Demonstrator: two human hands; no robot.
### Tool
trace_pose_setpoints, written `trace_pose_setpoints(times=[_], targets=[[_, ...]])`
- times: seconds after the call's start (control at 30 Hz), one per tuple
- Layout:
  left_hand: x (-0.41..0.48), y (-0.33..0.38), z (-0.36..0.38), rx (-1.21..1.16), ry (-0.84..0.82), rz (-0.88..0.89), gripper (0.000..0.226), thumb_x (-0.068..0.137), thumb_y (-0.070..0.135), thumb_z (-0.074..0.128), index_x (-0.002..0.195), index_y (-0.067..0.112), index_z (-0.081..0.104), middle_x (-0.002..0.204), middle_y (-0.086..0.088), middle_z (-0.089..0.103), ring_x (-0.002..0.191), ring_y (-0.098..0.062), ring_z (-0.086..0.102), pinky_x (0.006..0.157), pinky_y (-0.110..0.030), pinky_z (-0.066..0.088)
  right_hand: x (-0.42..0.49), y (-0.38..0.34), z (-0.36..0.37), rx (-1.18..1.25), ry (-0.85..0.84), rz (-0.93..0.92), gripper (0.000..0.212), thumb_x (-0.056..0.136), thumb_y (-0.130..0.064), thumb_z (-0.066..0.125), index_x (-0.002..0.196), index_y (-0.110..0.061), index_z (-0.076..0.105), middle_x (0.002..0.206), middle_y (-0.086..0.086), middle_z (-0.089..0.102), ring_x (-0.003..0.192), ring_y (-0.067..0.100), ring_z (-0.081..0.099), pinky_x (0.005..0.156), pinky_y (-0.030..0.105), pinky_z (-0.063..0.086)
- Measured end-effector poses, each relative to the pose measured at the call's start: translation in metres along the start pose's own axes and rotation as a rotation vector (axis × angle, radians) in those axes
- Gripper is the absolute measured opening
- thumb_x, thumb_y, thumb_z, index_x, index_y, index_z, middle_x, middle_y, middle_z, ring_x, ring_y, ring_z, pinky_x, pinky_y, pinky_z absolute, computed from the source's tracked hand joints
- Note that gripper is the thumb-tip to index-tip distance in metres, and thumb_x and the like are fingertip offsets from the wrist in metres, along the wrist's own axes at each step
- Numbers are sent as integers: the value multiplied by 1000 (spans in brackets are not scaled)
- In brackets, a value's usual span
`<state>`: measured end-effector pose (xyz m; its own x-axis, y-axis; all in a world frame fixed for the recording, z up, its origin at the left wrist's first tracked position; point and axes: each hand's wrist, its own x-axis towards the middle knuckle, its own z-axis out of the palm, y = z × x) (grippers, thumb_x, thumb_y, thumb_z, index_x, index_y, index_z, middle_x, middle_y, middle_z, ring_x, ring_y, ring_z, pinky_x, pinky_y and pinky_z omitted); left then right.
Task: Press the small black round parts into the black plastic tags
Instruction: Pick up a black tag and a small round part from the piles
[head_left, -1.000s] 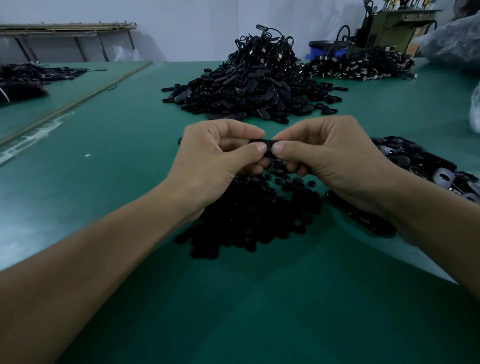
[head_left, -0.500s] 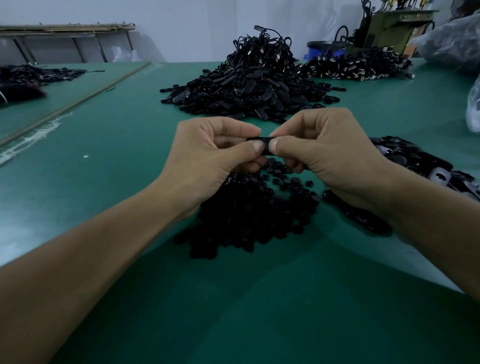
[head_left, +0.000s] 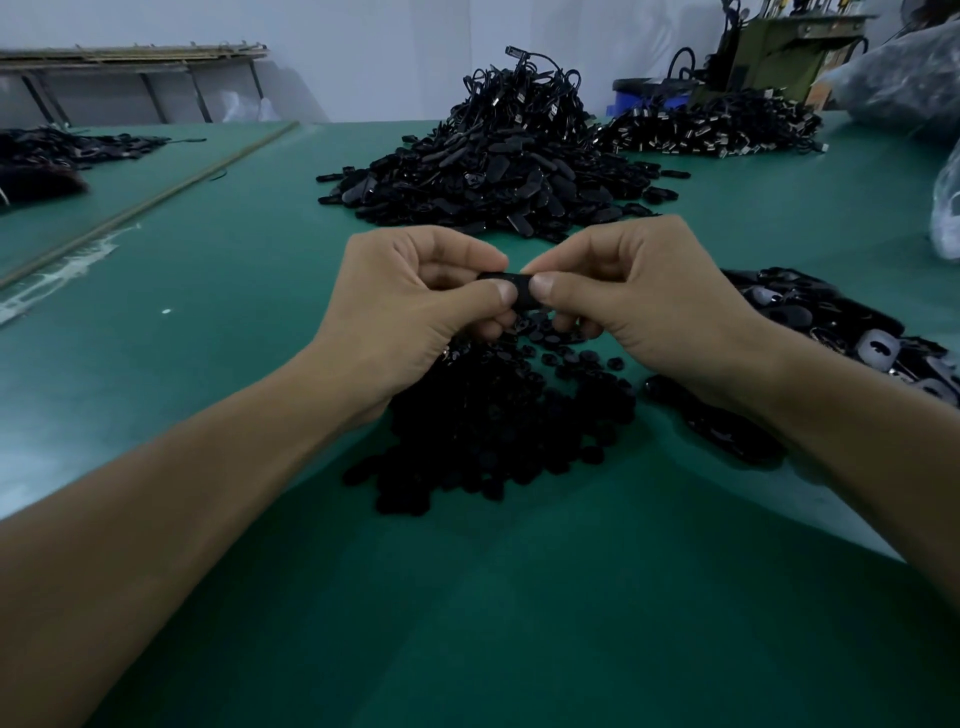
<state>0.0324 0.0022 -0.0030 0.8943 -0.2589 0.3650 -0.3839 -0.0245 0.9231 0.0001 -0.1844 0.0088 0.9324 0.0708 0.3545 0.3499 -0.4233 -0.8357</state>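
Both hands meet above the green table and pinch one black plastic tag between them. My left hand holds its left end with thumb and curled fingers. My right hand grips the right end, thumb tip beside the left thumb. Most of the tag is hidden by the fingers, and no round part on it can be made out. Directly beneath the hands lies a heap of small black round parts.
A tall mound of black tags with cords rises behind the hands. More tags, some with pale faces, lie at the right. Another dark pile sits far right, plastic bags beyond it, and a dark heap far left.
Both hands have lifted slightly with the tag, and the thumbs have closed in toward each other over its middle.
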Motion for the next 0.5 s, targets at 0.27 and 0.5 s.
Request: trace_pose_setpoints(times=[0.27,0.5], targets=[[15,-11,-24,131,171,-12,20,83,-5,70,82,15,70,59,1,71,53,-8,63,55,-16,51,5,16,-22,-285,327,46,17,98,-13,59,103,-24,72,83,-9,70,73,0,68,63,6,49],[16,-13,-21,96,115,-35,18,89,-2,68,89,16,71,67,2,73,60,-9,63,61,-19,54,5,20,-20,-738,93,52,32,102,-11,47,128,-15,65,127,3,66,109,13,61,93,16,47]])
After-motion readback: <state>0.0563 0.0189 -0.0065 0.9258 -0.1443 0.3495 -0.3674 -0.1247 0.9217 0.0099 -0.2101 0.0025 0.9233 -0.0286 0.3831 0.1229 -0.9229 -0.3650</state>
